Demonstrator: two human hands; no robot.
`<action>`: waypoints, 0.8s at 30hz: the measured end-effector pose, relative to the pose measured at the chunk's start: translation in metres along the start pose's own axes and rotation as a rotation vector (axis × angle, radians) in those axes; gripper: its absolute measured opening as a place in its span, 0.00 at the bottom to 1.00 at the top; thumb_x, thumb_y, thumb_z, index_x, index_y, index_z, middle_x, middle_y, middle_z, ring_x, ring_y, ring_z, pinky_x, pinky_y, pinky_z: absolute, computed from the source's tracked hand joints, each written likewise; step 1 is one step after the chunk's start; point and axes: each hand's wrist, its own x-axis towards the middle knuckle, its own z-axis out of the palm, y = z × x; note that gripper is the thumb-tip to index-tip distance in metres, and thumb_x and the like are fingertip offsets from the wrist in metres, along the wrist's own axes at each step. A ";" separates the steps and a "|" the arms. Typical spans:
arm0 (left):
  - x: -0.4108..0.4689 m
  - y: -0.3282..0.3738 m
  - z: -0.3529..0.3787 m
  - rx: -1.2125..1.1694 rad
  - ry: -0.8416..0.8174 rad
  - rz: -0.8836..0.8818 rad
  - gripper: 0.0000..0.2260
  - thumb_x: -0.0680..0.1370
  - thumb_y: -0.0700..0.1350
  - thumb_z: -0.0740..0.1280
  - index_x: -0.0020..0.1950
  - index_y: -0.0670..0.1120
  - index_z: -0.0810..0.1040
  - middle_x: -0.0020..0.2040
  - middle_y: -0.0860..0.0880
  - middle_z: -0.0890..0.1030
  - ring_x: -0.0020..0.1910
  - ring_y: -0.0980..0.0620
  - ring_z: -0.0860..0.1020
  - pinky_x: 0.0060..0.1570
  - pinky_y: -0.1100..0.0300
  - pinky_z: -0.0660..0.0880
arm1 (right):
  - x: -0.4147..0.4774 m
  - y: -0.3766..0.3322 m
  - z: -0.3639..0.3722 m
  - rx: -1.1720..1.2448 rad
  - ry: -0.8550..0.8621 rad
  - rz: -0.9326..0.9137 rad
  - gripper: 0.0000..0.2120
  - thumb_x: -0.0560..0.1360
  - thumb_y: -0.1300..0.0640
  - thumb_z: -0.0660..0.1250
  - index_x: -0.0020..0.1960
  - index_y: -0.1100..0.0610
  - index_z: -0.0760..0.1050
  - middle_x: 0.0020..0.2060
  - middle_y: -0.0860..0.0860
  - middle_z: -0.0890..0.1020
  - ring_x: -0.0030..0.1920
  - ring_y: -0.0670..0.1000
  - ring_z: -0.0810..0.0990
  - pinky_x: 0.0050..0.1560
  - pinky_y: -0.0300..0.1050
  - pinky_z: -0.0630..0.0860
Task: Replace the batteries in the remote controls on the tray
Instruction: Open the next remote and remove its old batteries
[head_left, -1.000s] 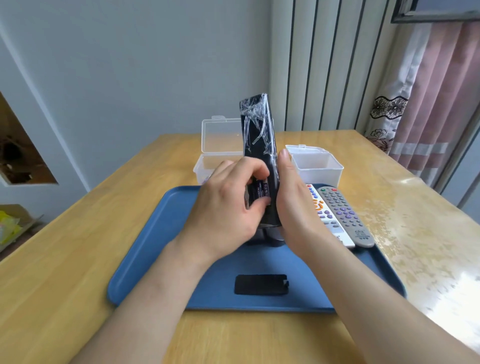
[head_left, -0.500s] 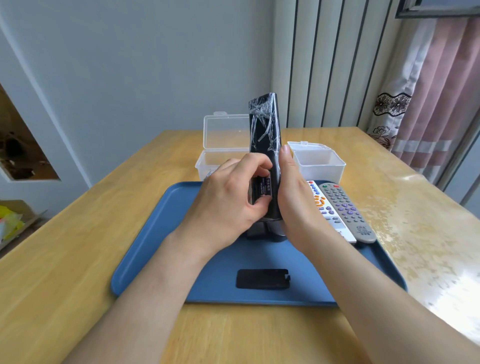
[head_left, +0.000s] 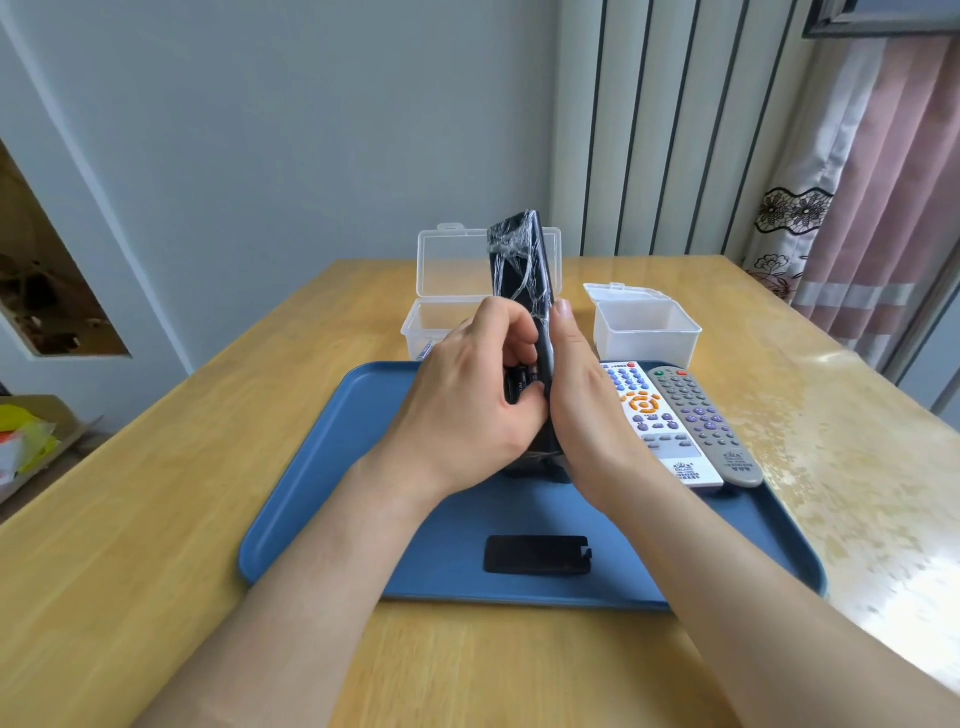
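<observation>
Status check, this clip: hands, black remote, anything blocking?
Right hand holds black remote upright over tray. Left hand fingers curled at open battery bay, batteries showing. Cover off, lying on tray. Nothing blocking.

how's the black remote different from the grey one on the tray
The black remote is upright, gripped by the left hand and right hand; the grey remote lies flat on the tray, untouched. The black remote is film-wrapped, back open with batteries showing; the grey remote is bare, buttons up. Both are slim.
</observation>
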 end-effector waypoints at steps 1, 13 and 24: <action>0.000 0.000 0.000 -0.024 0.000 -0.015 0.14 0.70 0.38 0.69 0.51 0.47 0.69 0.43 0.52 0.77 0.44 0.55 0.76 0.42 0.65 0.71 | 0.000 0.000 0.001 -0.002 -0.003 -0.011 0.29 0.80 0.35 0.48 0.58 0.54 0.77 0.57 0.54 0.80 0.57 0.47 0.81 0.59 0.47 0.77; 0.001 0.001 -0.005 -0.098 0.050 -0.129 0.17 0.67 0.44 0.74 0.55 0.50 0.77 0.38 0.54 0.70 0.36 0.57 0.70 0.37 0.65 0.70 | -0.007 -0.007 0.004 0.028 0.002 0.013 0.26 0.82 0.38 0.48 0.56 0.55 0.77 0.51 0.53 0.83 0.50 0.48 0.84 0.50 0.45 0.81; 0.003 0.010 -0.008 -0.184 0.104 -0.275 0.10 0.67 0.39 0.78 0.42 0.49 0.79 0.36 0.55 0.80 0.32 0.61 0.75 0.36 0.70 0.72 | -0.003 -0.007 0.001 0.102 0.052 0.136 0.28 0.79 0.34 0.50 0.61 0.51 0.77 0.57 0.52 0.82 0.59 0.51 0.81 0.62 0.56 0.76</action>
